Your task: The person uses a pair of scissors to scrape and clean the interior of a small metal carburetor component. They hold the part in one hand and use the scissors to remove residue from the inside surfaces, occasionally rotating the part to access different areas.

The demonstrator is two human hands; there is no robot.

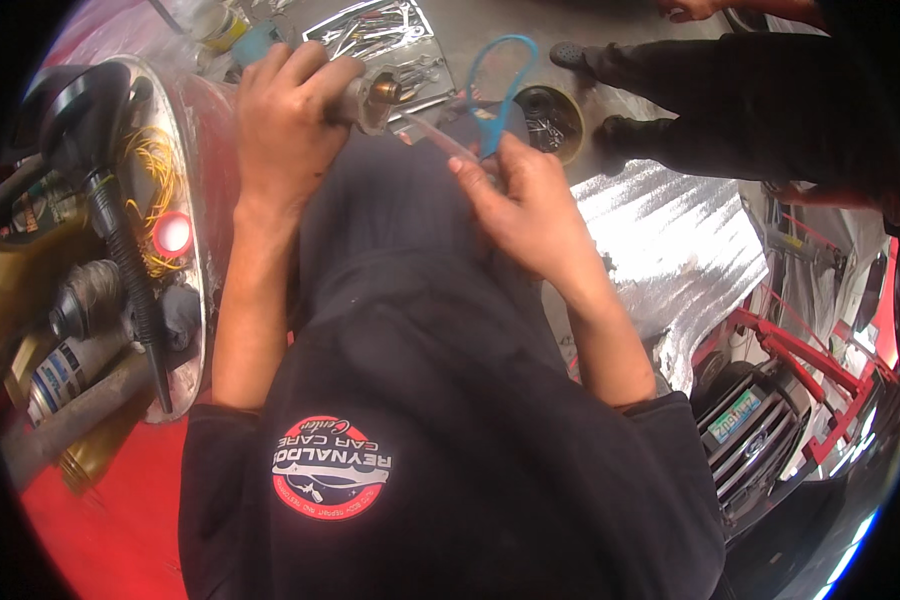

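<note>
My left hand (292,125) is wrapped round a grey metal part (355,105) with a brass-coloured round fitting (385,90) at its end. In my right hand (530,205) is a thin, pale rod-like tool (432,135), pinched between thumb and fingers. Its far tip reaches the metal part beside the brass fitting; whether it touches I cannot tell. A blue loop (504,85) rises from the same right-hand grip, and how it joins the rod is hidden by the fingers. Both hands are above my dark-clothed lap.
An open tool case (390,40) with metal tools lies ahead, beside a round container (560,125) of small parts. At left, a tray (195,330) holds a black funnel (95,150), yellow wire and bottles. A silver reflective sheet (670,250), another person's legs (710,90) and a car grille (760,430) are right.
</note>
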